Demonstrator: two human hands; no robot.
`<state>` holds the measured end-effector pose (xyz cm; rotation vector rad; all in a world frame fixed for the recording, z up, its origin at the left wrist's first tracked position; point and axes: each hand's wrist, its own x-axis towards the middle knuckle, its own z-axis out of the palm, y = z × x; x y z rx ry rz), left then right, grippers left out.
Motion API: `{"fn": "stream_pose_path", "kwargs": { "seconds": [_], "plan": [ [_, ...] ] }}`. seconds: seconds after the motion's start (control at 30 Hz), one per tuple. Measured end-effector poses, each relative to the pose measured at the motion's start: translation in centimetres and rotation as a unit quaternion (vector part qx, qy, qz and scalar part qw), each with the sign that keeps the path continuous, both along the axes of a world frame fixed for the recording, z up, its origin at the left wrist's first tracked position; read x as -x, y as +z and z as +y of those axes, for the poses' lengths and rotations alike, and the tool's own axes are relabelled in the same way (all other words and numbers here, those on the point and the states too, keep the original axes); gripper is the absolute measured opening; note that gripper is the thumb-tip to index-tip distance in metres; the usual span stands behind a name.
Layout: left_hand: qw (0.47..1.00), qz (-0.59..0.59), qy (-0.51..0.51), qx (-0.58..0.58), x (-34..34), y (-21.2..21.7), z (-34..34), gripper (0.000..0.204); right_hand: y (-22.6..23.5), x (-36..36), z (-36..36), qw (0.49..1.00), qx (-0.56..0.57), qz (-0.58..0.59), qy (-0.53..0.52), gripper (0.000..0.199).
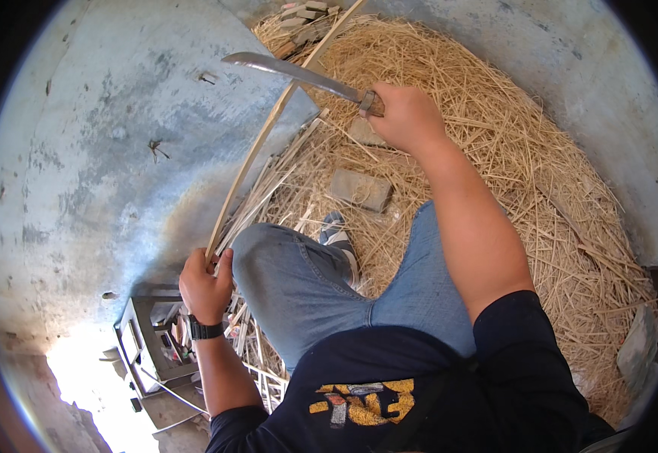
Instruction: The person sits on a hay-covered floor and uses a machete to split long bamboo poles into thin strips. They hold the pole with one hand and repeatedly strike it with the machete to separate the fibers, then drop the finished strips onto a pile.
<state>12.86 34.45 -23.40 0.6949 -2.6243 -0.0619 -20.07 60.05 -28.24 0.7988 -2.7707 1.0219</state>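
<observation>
head view: the left hand (pixel 208 287) has its fingers pinching the near end of a long wooden strip (pixel 252 155) that slants up and away; the right hand's (pixel 410 119) fingers wrap the handle of a knife (pixel 329 84), its blade crossing the strip farther up. heaped shavings (pixel 488 106) and loose thin strips (pixel 287 170) suggest much is done; this strip, one long piece, seems unfinished. how many are left, i cannot tell.
</observation>
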Motion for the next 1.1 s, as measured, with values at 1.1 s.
{"fn": "stream_pose_path", "kwargs": {
  "seconds": [1.1],
  "plan": [
    [0.996,0.005,-0.065,-0.064,-0.7,0.8,0.3,0.038,-0.9,-0.8,-2.1,0.978,0.103,-0.120,0.136,0.028]
  ]
}}
